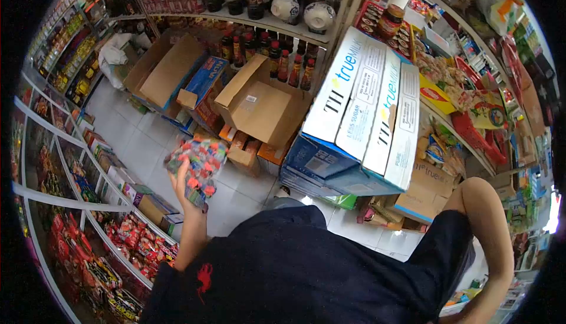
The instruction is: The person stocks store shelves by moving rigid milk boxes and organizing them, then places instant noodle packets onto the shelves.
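My left hand reaches forward over the tiled floor, closed on a bundle of small colourful packets with red, green and grey patches. The fingers are partly hidden behind the bundle, and the print is too blurred to read. On the right, my bent arm points back toward the bottom edge. My right hand lies outside the picture.
White and blue TH true MILK cartons are stacked at centre right. Open cardboard boxes stand before shelves of bottles. A glass-fronted case of red packets runs along the left. Packaged goods fill the right-hand shelf.
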A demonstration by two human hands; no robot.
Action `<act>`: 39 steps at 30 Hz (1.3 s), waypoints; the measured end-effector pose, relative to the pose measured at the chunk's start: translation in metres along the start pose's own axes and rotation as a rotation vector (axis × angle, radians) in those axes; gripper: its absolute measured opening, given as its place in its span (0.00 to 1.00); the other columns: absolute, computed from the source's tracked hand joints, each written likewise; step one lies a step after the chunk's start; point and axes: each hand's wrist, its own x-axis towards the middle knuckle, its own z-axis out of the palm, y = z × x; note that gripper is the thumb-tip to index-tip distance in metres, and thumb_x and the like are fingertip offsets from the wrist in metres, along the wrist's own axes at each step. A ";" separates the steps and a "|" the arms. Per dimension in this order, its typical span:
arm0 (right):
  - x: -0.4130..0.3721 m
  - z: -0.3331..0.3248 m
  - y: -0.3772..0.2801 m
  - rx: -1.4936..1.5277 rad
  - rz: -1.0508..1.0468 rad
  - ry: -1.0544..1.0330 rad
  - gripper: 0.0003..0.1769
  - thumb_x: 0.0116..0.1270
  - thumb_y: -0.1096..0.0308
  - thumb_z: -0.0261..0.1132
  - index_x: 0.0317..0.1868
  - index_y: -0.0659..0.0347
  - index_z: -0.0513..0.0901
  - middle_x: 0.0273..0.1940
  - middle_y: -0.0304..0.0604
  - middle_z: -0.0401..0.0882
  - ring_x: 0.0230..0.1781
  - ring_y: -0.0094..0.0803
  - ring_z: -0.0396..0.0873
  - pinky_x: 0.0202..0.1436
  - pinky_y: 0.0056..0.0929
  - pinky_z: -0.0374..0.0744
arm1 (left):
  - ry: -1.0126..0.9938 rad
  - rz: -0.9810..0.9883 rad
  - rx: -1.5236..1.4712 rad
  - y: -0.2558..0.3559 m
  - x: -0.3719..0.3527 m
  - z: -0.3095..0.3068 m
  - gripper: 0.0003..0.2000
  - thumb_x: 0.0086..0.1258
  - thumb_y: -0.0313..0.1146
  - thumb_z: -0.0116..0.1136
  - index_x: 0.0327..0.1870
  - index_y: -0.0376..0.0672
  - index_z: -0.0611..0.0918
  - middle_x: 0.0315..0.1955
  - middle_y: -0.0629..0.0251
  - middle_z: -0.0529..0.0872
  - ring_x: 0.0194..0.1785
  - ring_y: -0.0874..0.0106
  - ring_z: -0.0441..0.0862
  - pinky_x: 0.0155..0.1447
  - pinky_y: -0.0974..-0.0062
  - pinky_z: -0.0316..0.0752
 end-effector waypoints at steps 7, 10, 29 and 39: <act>-0.024 -0.038 0.088 0.347 0.033 -0.024 0.19 0.47 0.60 0.57 0.30 0.71 0.77 0.32 0.53 0.74 0.39 0.45 0.73 0.51 0.43 0.70 | -0.091 -0.033 0.020 0.008 0.049 0.060 0.19 0.59 0.28 0.51 0.53 0.37 0.68 0.43 0.59 0.76 0.45 0.69 0.77 0.50 0.73 0.72; -0.021 -0.051 0.107 0.517 0.128 0.009 0.21 0.45 0.60 0.56 0.29 0.73 0.77 0.32 0.55 0.74 0.39 0.47 0.74 0.52 0.45 0.69 | -0.080 -0.031 0.047 -0.015 0.074 0.061 0.19 0.59 0.27 0.51 0.53 0.36 0.68 0.44 0.59 0.76 0.44 0.69 0.77 0.50 0.74 0.71; 0.099 -0.080 0.104 0.293 1.069 0.296 0.12 0.54 0.66 0.54 0.28 0.69 0.74 0.28 0.46 0.73 0.24 0.33 0.74 0.28 0.29 0.72 | -0.569 -0.371 0.071 -0.069 0.211 0.132 0.19 0.59 0.29 0.53 0.53 0.37 0.69 0.45 0.61 0.75 0.47 0.70 0.75 0.52 0.74 0.70; 0.099 -0.067 0.126 0.198 1.354 0.512 0.11 0.56 0.66 0.55 0.30 0.68 0.74 0.32 0.46 0.74 0.29 0.34 0.74 0.34 0.28 0.72 | -0.749 -0.569 0.090 -0.062 0.221 0.143 0.20 0.58 0.28 0.56 0.53 0.40 0.69 0.43 0.62 0.76 0.44 0.71 0.76 0.48 0.75 0.72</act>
